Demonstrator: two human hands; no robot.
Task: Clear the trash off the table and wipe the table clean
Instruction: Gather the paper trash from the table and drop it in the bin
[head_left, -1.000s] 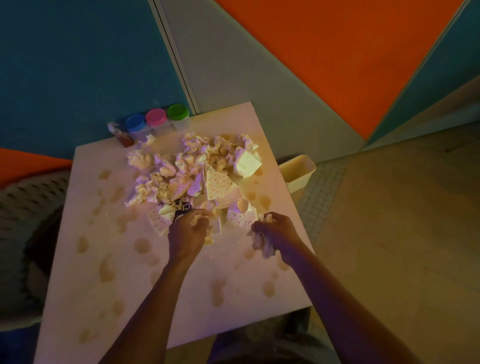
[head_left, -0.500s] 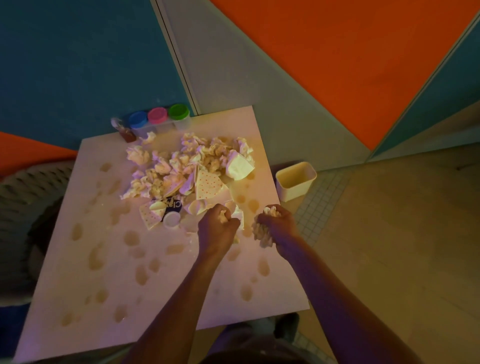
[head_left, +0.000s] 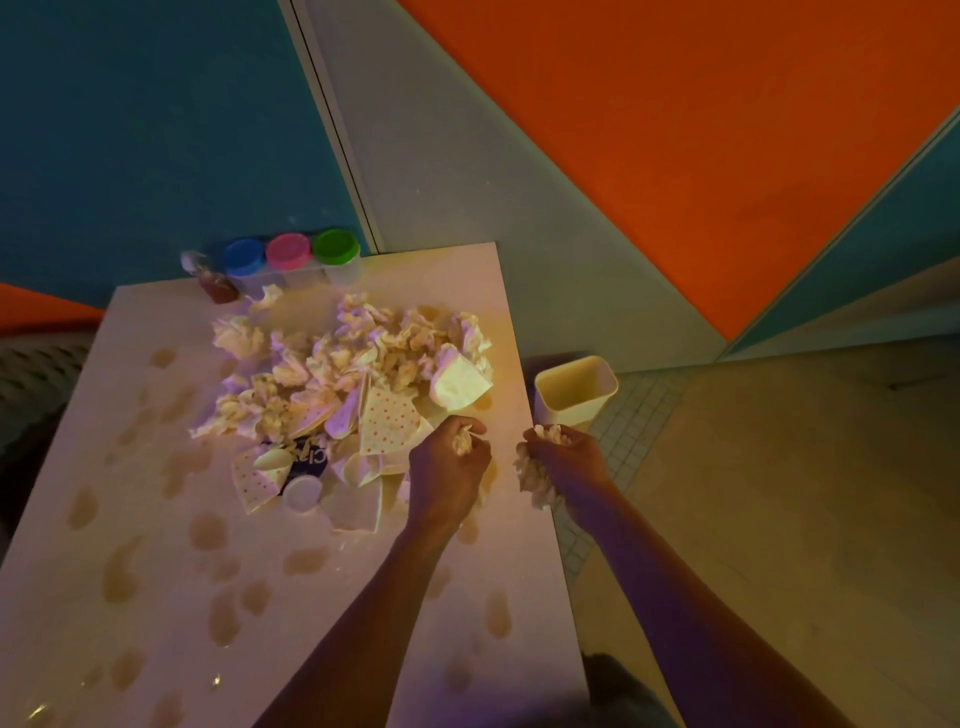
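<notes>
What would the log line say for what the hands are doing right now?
left hand: grips tissue wad | right hand: grips tissue wad beside bin | table: trash pile, stains remain

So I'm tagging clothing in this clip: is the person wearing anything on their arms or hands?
Nothing shows: the left hand and right hand are bare, with no gloves, rings, watch or bands visible. Both forearms are bare to the frame's edge, no sleeves in view.
</notes>
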